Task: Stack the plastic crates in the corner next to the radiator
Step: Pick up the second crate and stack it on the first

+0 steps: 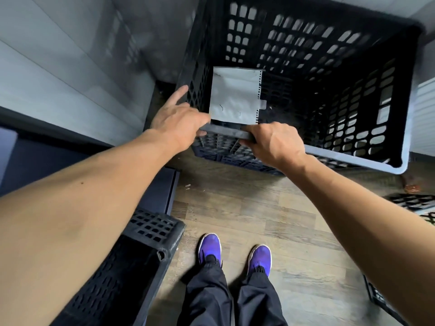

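Head view: the black crate (306, 55) stands in the corner, its left side close to the grey wall (70, 67) and a white ribbed panel, probably the radiator (424, 109), just beyond its right side. Both hands are on the near rim (223, 134). The right hand (275, 142) is clenched round the rim bar, knuckles up. The left hand (181, 123) holds the rim at the near left corner, thumb under the bar and index finger stretched out along the outside of the left wall. More black lattice (226, 151) shows under the rim; whether that is a second crate beneath cannot be told. A white sheet of paper (233, 95) lies inside against the near wall. A spare crate (150, 228) sits on the wood floor (235, 208) at the lower left, well apart from the corner. The crate looks like moulded plastic pierced all over with holes, so it is likely light for its bulk and stiff, though the tall thin walls may flex a little if squeezed. The plastic looks smooth and could slip in a loose hold. The thick rim is the sound place to grip, best at two spread points or opposite sides so the crate hangs level. The loose paper adds no real weight but may slide if the crate tips.
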`<action>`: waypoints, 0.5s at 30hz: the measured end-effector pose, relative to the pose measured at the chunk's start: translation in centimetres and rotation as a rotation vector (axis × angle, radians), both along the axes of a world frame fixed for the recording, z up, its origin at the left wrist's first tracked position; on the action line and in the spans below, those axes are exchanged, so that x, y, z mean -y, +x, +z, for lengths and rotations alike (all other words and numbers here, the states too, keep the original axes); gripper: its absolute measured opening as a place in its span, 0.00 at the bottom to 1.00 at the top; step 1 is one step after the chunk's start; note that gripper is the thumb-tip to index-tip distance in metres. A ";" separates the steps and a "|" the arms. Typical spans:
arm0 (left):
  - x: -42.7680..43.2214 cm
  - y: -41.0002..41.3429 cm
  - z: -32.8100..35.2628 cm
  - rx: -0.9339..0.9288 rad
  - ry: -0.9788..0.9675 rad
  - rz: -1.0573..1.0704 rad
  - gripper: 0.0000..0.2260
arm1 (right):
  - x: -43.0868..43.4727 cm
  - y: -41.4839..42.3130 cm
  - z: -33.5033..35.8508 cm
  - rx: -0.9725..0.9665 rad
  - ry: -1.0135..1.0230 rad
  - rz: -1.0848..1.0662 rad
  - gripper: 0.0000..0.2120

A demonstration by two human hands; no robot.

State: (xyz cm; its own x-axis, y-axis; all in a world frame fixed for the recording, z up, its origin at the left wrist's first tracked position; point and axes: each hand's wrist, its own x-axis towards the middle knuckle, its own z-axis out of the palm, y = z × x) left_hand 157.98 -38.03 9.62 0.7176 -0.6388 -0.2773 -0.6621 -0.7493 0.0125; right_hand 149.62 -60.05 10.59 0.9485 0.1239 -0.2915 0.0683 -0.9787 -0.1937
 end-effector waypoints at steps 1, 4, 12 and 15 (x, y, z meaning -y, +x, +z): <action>0.1 0.2 0.1 -0.022 0.010 0.024 0.08 | 0.0 0.1 0.2 -0.014 0.009 -0.002 0.13; 0.4 -0.1 0.8 -0.011 -0.001 -0.041 0.06 | 0.2 0.1 0.2 -0.053 0.009 -0.018 0.12; 0.5 -1.4 1.0 -0.046 -0.053 -0.011 0.08 | -0.5 -0.2 0.4 -0.150 0.016 -0.107 0.15; 0.6 -1.8 0.5 -0.028 -0.085 0.012 0.05 | -0.6 -0.7 0.3 -0.129 0.008 -0.135 0.15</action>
State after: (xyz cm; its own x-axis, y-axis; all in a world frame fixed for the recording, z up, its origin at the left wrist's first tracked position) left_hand 156.13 -38.63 10.15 0.7179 -0.6525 -0.2427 -0.6519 -0.7524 0.0944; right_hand 148.96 -59.50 10.91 0.9114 0.0010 -0.4115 -0.0892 -0.9757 -0.1999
